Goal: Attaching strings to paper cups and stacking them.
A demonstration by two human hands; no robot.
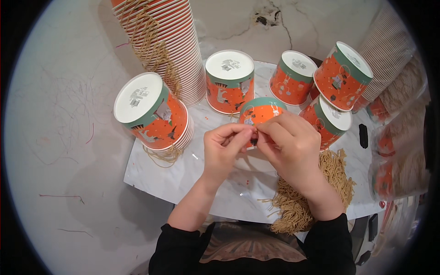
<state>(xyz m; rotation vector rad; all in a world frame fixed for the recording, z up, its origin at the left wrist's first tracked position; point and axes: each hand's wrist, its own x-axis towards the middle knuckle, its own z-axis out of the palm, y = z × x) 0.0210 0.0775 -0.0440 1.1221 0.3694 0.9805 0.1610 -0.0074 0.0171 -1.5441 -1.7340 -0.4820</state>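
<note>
Over the middle of the table, my left hand point(223, 147) and my right hand point(292, 140) meet in a close pinch. Their fingertips press around something small that I cannot make out. Directly behind and below them is an orange paper bucket point(262, 111) with a green band, largely covered by my fingers. A heap of tan cords point(295, 206) lies by the table's near edge, partly under my right forearm.
Upside-down paper buckets stand around: one on a short stack point(153, 117) at left, one point(229, 85) behind, several at right. A tall leaning stack point(176, 50) draped with tan cord point(153, 41) rises at back left. Bagged buckets point(398, 169) line the right, near a black object point(363, 136).
</note>
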